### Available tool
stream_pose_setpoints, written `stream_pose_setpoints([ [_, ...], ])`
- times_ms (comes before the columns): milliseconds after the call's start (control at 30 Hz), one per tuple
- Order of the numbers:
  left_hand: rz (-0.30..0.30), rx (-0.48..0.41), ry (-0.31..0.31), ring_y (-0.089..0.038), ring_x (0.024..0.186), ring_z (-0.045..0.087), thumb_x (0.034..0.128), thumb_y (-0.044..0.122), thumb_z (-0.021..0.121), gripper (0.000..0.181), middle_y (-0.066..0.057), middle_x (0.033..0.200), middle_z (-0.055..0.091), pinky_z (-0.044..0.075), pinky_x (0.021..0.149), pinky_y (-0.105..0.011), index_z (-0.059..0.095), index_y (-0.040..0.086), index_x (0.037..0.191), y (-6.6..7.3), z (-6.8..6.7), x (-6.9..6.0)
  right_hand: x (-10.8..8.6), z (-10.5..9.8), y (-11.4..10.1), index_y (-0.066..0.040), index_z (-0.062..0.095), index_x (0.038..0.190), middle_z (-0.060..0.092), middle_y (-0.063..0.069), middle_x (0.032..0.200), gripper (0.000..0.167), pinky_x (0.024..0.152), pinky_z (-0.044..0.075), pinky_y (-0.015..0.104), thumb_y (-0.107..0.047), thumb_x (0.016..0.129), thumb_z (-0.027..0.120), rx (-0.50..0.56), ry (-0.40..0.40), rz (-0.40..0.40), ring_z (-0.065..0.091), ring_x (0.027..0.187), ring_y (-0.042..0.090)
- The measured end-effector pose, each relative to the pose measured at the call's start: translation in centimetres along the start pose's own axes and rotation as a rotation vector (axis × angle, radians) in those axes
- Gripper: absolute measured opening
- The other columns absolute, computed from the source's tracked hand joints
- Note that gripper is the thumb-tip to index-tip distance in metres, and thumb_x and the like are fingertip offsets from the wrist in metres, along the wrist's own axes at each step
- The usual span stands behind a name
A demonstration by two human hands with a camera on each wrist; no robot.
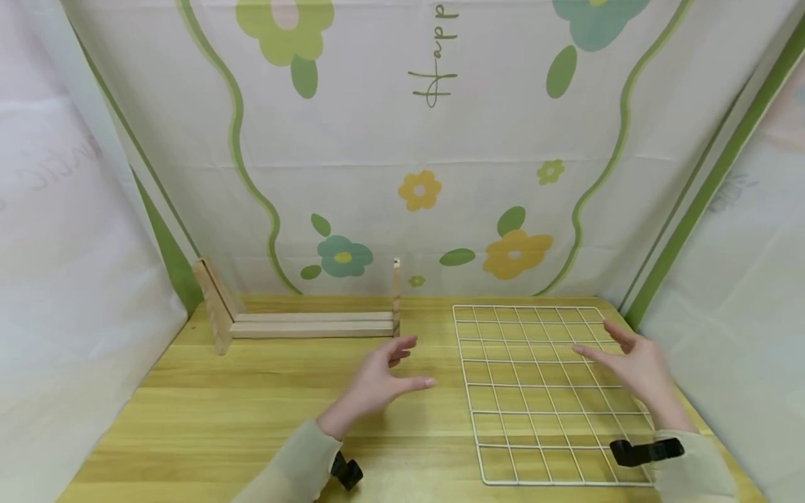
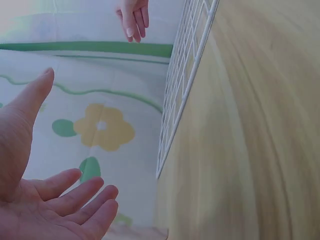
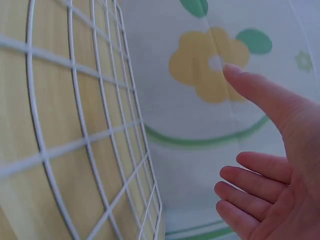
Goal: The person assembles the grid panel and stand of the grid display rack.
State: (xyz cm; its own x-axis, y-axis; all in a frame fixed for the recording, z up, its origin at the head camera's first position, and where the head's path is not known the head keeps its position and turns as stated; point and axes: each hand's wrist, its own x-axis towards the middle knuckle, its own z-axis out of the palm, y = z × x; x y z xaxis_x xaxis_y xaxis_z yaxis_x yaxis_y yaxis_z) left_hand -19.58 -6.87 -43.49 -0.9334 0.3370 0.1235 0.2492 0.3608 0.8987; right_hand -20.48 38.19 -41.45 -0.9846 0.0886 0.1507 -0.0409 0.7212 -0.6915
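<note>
A white wire grid panel [image 1: 517,361] lies flat on the right part of the wooden table. Over its right side hovers my right hand [image 1: 644,370], thumb and fingers spread apart, holding nothing. My left hand [image 1: 371,381] is above the table between the grid and a wooden frame [image 1: 314,325], its fingers relaxed and its palm facing the grid. That frame stands at the back left, with two slats joining two upright end pieces. In the left wrist view the left hand [image 2: 55,200] holds nothing; the right wrist view shows the right hand [image 3: 270,190] beside the grid [image 3: 107,132].
The wooden table [image 1: 207,419] runs back to a hanging cloth [image 1: 352,133] printed with flowers. More cloth hangs at the left [image 1: 69,230] and right [image 1: 742,279] sides. Black straps [image 1: 648,452] sit around both wrists.
</note>
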Motion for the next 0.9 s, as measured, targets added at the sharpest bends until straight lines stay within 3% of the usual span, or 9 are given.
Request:
stream_pose_setpoints([
  [200, -0.031, -0.1, -0.051, -0.031, 0.131, 0.052, 0.0802, 0.044, 0.088, 0.083, -0.007, 0.148, 0.053, 0.045, 0.106, -0.052, 0.051, 0.015, 0.149, -0.3, 2.4, 0.7, -0.2, -1.2, 3.0, 0.003, 0.026, 0.158, 0.032, 0.03, 0.156, 0.097, 0.099, 0.036, 0.071, -0.052, 0.093, 0.072, -0.036, -0.037, 0.073, 0.033, 0.132, 0.062],
  [433, -0.065, -0.237, -0.074, -0.038, 0.13, 0.053, 0.0836, 0.033, 0.087, 0.082, -0.019, 0.147, 0.051, 0.045, 0.106, -0.051, 0.047, 0.003, 0.149, -0.6, 4.7, 1.8, -0.1, -1.7, 5.4, 0.006, 0.026, 0.157, 0.03, 0.031, 0.156, 0.098, 0.1, 0.033, 0.072, -0.053, 0.093, 0.072, -0.024, -0.061, 0.13, 0.03, 0.134, 0.062],
  [667, -0.133, -0.249, -0.123, -0.038, 0.132, 0.05, 0.0832, 0.036, 0.087, 0.09, -0.02, 0.15, 0.047, 0.044, 0.107, -0.048, 0.041, -0.002, 0.151, -0.8, 6.1, 2.6, -0.1, -1.8, 7.1, 0.014, 0.025, 0.153, 0.028, 0.036, 0.154, 0.1, 0.104, 0.028, 0.073, -0.053, 0.094, 0.071, -0.029, -0.133, 0.162, 0.027, 0.135, 0.062],
  [900, -0.157, -0.281, -0.152, -0.038, 0.133, 0.048, 0.0838, 0.031, 0.087, 0.09, -0.021, 0.151, 0.046, 0.042, 0.11, -0.048, 0.039, -0.004, 0.152, -1.0, 6.9, 2.6, 0.1, -1.7, 8.3, 0.013, 0.023, 0.154, 0.027, 0.037, 0.153, 0.103, 0.105, 0.026, 0.074, -0.056, 0.094, 0.069, -0.042, -0.174, 0.181, 0.026, 0.136, 0.062],
])
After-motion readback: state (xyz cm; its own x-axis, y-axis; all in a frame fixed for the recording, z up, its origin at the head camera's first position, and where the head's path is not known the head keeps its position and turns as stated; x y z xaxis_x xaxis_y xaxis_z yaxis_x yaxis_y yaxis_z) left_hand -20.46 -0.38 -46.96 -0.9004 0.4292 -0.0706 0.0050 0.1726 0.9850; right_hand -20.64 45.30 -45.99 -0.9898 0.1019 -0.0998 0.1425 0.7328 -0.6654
